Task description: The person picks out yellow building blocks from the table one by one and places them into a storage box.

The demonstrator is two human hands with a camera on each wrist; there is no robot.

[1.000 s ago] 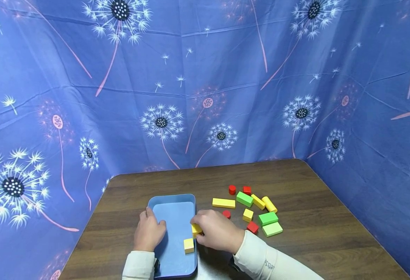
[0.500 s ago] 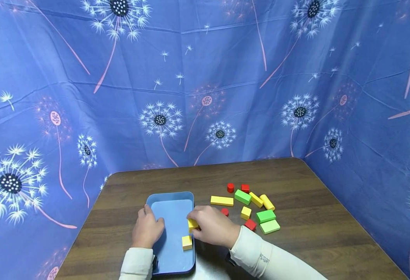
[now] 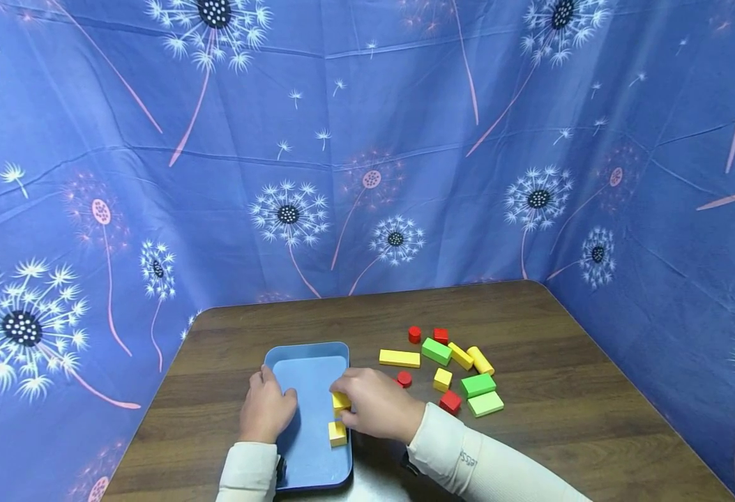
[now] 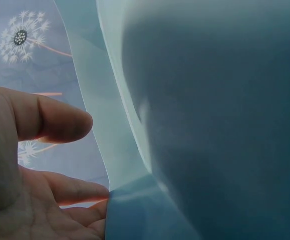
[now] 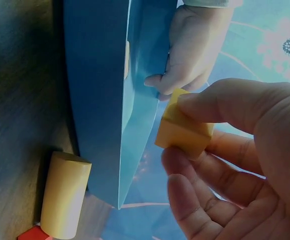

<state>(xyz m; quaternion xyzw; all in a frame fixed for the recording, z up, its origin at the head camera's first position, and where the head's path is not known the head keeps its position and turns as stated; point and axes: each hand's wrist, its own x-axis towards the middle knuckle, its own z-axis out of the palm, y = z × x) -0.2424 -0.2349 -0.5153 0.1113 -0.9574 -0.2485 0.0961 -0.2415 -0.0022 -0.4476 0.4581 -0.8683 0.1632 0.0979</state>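
Note:
My right hand (image 3: pixel 376 404) pinches a yellow cube-shaped block (image 5: pixel 184 125) between thumb and fingertips. In the head view, this block overlaps the right side of a blue tray (image 3: pixel 305 352). Just nearer to me, a second yellow block (image 3: pixel 337 434) sits inside the tray along that side. My left hand (image 3: pixel 267 408) rests at the tray's left rim, thumb extended over the inside. In the left wrist view, the straight fingers (image 4: pixel 80 187) reach the tray wall and their tips pass behind it, while the thumb stands apart from them.
Right of the tray, loose blocks lie on the wooden table (image 3: pixel 248 324): a long yellow bar (image 3: pixel 399 358), a yellow cylinder (image 3: pixel 480 360), a yellow cube (image 3: pixel 442 380), green blocks (image 3: pixel 478 385) and several red pieces (image 3: pixel 450 402). A blue patterned cloth (image 3: pixel 367 139) hangs behind.
My right hand has moved a little left, carrying the yellow block from the tray's right rim to over its inside. The left hand keeps its place at the left rim.

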